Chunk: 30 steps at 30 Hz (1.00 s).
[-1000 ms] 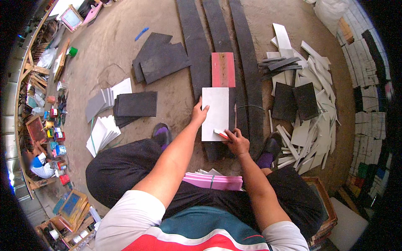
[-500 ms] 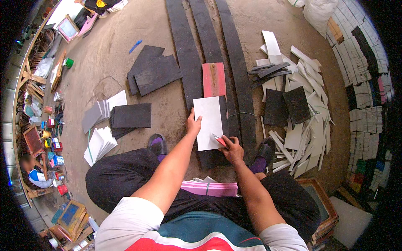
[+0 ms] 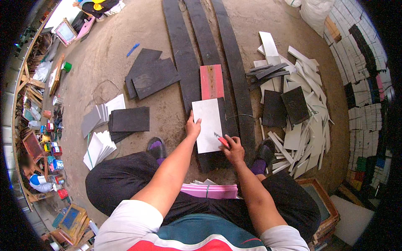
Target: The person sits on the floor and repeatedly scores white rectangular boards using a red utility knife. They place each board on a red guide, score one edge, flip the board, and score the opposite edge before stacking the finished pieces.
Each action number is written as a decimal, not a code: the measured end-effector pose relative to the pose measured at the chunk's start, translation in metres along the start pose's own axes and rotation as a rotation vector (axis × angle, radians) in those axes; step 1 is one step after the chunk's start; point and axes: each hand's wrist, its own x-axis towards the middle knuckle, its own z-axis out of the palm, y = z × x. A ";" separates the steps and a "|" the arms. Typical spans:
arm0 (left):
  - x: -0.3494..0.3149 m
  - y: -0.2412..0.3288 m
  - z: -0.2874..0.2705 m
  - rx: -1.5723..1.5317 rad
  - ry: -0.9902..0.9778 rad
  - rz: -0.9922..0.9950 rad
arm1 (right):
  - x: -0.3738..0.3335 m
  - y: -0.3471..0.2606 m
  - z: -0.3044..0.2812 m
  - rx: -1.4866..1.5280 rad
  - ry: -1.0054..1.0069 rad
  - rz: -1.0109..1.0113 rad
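A white rectangular sheet [image 3: 208, 121] lies in front of me on a dark board. My left hand [image 3: 193, 127] grips its left edge, thumb on top. At the lower right of the sheet, my right hand [image 3: 234, 149] is closed round a red-handled cutter knife [image 3: 224, 142], its blade pointing up and left over the sheet. Just beyond the sheet is a red block [image 3: 211, 82] with a brown stripe down its middle. A bundle of pink sheets [image 3: 209, 191] tied with green string lies close to my body.
Long black strips [image 3: 182, 50] run away from me. To the left lie black sheets [image 3: 130, 120], white sheets [image 3: 99, 148] and a blue tool [image 3: 133, 49]. White offcuts [image 3: 307, 121] heap up at right, with black pieces on them. A person [image 3: 39, 183] is at far left.
The knife in my right hand has turned slightly and drawn back a little toward the sheet's right edge. My left hand keeps its hold. The person at far left has leaned over.
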 end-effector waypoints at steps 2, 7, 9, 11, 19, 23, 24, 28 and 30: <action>0.003 -0.006 0.004 0.023 0.011 0.000 | 0.009 -0.008 0.006 0.060 0.076 0.084; 0.000 0.001 0.005 0.120 0.030 0.010 | 0.042 -0.048 0.019 0.190 0.224 0.363; 0.002 -0.008 0.004 0.080 0.060 0.056 | 0.050 -0.059 0.017 0.249 0.144 0.508; 0.003 -0.007 0.008 0.070 0.035 0.039 | 0.054 -0.060 0.019 0.198 0.143 0.587; -0.028 0.072 -0.022 0.899 0.072 0.443 | 0.054 -0.059 0.021 0.166 0.139 0.620; -0.005 0.069 -0.032 1.119 -0.345 0.813 | 0.052 -0.064 0.019 0.176 0.131 0.612; -0.005 0.071 -0.032 1.132 -0.363 0.802 | 0.050 -0.064 0.020 0.181 0.132 0.610; -0.004 0.085 -0.032 1.153 -0.427 0.729 | 0.048 -0.057 0.032 0.188 0.202 0.530; -0.006 0.101 -0.032 1.182 -0.480 0.691 | 0.050 -0.053 0.033 0.177 0.201 0.549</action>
